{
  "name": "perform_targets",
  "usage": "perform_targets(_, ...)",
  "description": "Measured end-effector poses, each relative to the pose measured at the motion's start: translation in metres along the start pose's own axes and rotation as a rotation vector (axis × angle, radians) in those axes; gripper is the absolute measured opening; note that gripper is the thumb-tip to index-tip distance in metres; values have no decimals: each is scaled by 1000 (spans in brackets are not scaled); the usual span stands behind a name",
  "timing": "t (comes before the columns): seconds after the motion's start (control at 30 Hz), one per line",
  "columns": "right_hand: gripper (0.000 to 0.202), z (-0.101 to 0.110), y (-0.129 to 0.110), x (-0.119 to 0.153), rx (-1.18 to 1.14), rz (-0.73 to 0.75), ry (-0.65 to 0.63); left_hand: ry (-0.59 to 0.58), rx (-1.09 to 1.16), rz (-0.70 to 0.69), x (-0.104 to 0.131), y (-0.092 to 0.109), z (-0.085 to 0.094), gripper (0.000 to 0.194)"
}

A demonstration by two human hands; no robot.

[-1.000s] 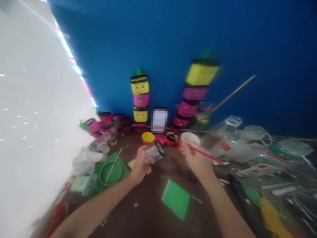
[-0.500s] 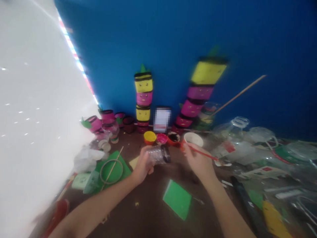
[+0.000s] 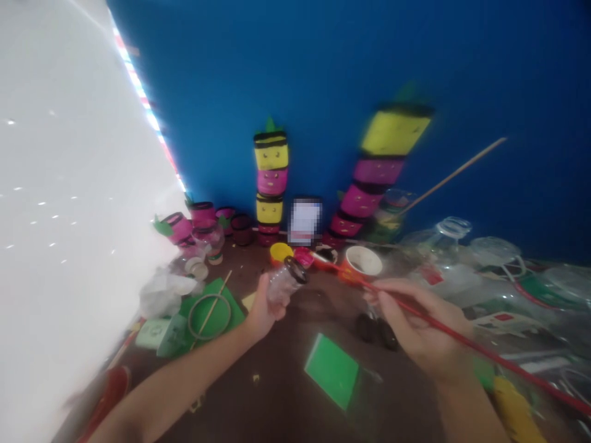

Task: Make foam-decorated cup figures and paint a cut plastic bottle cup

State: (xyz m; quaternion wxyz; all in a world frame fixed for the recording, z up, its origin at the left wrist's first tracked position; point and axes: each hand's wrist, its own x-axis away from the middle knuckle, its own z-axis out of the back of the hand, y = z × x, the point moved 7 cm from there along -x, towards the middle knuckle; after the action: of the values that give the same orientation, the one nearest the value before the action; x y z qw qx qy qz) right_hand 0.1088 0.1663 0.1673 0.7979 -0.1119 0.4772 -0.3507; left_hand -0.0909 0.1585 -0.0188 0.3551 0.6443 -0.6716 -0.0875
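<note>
My left hand (image 3: 266,311) is wrapped round a clear plastic bottle piece (image 3: 281,284) with a black-painted rim, tilted up to the right. A long red paintbrush (image 3: 434,321) is gripped in my right hand (image 3: 422,320), its handle running off to the lower right. The brush's front end lies over the small paint cups, near the pink paint cup (image 3: 303,256) and the dark paint cup (image 3: 327,255); whether it touches paint I cannot tell. Beside them stand a yellow paint cup (image 3: 281,253) and a white-rimmed cup (image 3: 364,261). Black scissor-like handles (image 3: 376,329) show below my right hand.
Painted stacks with faces, a middle one (image 3: 271,184) and a right one (image 3: 369,178), stand by the blue wall. Clear plastic bottles (image 3: 455,231) crowd the right. A green square (image 3: 332,370) lies in front; a ring (image 3: 190,317) rests on green sheets at left.
My right hand has moved right and nearer, and the red brush now reaches left over the cups. The bottle piece has tilted so its black rim points further up.
</note>
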Motion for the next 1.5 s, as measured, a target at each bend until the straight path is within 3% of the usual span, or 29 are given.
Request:
perform_targets(0.13,10,-5,-13,3,64,107,-78,2,-15,-21,0,-1,-1,47)
perform_targets(0.5,7,-29,-5,11,158,102,-158,-19,-81,-34,-2,-2,-1,49)
perform_targets(1.03,7,-31,-11,13,201,163,-163,4,-157,-91,2,4,-4,64)
perform_targets(1.33,10,-28,-19,14,202,232,-180,-23,-174,-174,-1,6,-4,56)
perform_targets(1.5,12,-27,-29,12,185,271,-190,30,-156,-162,2,6,-2,59)
